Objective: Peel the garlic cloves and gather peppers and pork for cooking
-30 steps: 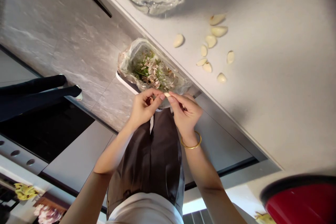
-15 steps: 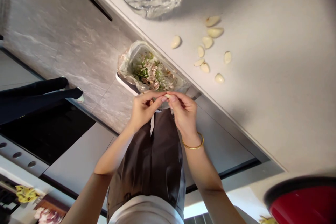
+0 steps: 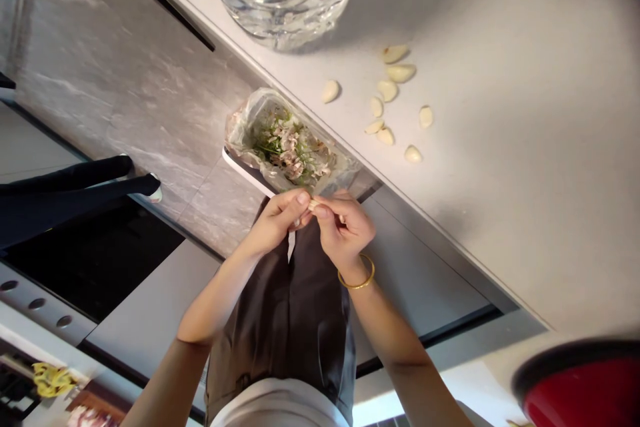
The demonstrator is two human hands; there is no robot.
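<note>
Between my fingertips is a small pale garlic clove (image 3: 313,204), mostly covered by the fingers. My left hand (image 3: 278,219) pinches it from one side, thumb on top. My right hand (image 3: 346,221), with a gold bangle at the wrist, closes on it from the other side with thumb and forefinger. Just beyond both hands stands a bin lined with a clear bag (image 3: 240,121), holding garlic skins and green scraps (image 3: 290,147). Several peeled garlic cloves (image 3: 387,90) lie on the white counter (image 3: 480,167), to the right of the bin.
A large clear water bottle (image 3: 285,7) stands at the counter's far edge. A red object with a black rim (image 3: 585,380) sits at the lower right. On the left, another person's dark-trousered legs (image 3: 75,170) show over the marble-look floor (image 3: 125,47).
Both hands have come slightly nearer my body with the clove, and the fingers have shifted their grip. The right wrist has turned a little. The whole view has tilted slightly.
</note>
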